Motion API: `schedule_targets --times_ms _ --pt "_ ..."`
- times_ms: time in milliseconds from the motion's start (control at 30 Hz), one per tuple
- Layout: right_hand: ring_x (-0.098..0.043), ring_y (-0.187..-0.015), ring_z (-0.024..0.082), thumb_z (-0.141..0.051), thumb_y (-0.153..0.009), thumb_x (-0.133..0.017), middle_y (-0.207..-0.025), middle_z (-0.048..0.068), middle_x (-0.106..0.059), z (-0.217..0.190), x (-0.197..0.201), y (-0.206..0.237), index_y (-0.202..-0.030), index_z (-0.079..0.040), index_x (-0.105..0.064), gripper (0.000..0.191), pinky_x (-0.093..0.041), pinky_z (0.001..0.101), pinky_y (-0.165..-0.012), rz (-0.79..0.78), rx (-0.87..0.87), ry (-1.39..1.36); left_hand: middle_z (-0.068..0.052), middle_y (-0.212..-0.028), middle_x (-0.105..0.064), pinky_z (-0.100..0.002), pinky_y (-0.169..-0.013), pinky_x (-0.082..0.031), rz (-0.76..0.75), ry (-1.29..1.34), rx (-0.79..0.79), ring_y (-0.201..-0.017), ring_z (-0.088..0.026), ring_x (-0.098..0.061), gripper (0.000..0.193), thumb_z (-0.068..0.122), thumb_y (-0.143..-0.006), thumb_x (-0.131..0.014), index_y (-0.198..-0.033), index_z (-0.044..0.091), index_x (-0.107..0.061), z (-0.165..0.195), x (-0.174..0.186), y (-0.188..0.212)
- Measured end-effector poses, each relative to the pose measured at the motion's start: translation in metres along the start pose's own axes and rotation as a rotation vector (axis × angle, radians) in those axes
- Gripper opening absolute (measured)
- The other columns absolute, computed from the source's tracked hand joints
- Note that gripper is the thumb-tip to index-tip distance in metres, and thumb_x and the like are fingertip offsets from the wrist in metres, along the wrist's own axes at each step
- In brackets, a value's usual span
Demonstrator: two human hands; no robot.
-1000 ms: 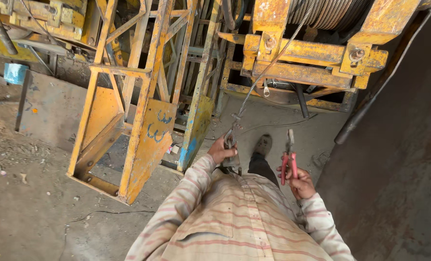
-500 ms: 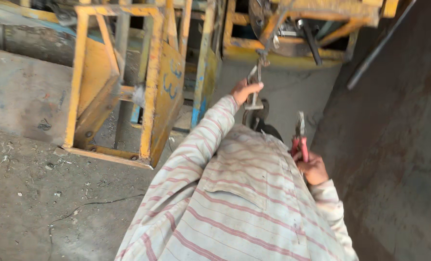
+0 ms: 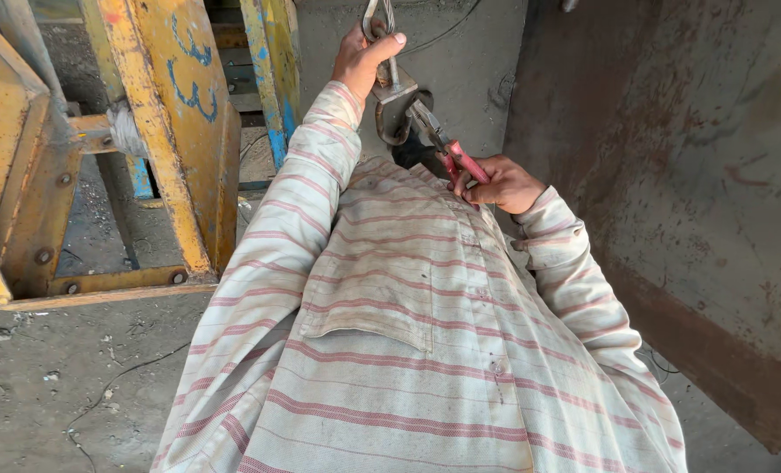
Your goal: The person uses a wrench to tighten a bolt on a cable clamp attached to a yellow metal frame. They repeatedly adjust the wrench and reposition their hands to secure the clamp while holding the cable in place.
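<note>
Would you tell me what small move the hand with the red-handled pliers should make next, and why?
Probably squeeze the handles and turn the pliers a little. Their nose already sits against the metal hook fitting, the right hand grips the red handles, and the left hand steadies the wire rope loop above, so the piece looks braced for a grip or twist.

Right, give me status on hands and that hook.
Left hand grips grey steel cable loop. Right hand holds red-handled pliers at grey metal hook. Nothing blocking.

A dusty concrete floor (image 3: pixel 49 385) lies below, with a yellow metal frame (image 3: pixel 158 149) standing on the left and a rusty steel wall (image 3: pixel 688 175) on the right.
</note>
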State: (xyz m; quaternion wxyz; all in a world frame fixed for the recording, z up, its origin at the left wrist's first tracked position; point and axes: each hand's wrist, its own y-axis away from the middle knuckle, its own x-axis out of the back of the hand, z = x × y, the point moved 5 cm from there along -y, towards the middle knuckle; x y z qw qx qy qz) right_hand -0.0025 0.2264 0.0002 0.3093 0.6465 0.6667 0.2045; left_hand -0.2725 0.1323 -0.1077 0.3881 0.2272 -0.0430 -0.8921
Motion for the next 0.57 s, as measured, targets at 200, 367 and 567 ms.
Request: schedule_targets --times_ms 200,367,567 --pt "-0.063 -0.078 0.014 0.007 -0.085 -0.065 -0.091 0.007 -0.069 0.001 0.018 -0.004 -0.107 0.006 -0.071 0.023 -0.053 0.0291 -0.072 -0.047 0.032 -0.058 0.0 -0.096 -0.061 -0.034 -0.082 -0.053 -0.092 0.074 0.093 -0.088 -0.016 -0.062 0.038 0.037 -0.086 -0.077 -0.109 0.012 -0.061 -0.003 0.008 0.003" --pt "-0.064 -0.079 0.013 0.008 -0.083 -0.063 -0.094 0.006 -0.069 -0.001 0.034 -0.012 -0.107 0.005 -0.07 0.024 -0.055 0.029 -0.072 -0.04 0.036 -0.049 -0.004 -0.107 -0.07 -0.035 -0.088 -0.053 -0.215 0.285 0.185 -0.094 -0.018 -0.064 0.037 0.035 -0.092 -0.064 -0.119 0.011 -0.062 -0.004 0.008 0.004" --pt "-0.061 -0.092 0.014 0.004 -0.086 -0.063 -0.101 0.006 -0.069 -0.017 0.038 -0.016 -0.111 0.001 -0.072 0.026 -0.051 0.0316 -0.083 -0.061 0.053 0.135 -0.007 -0.117 -0.067 -0.037 -0.102 -0.049 -0.198 0.148 0.117 -0.108 -0.019 -0.061 0.043 0.036 -0.101 -0.066 -0.131 0.007 -0.057 -0.015 0.011 0.005"
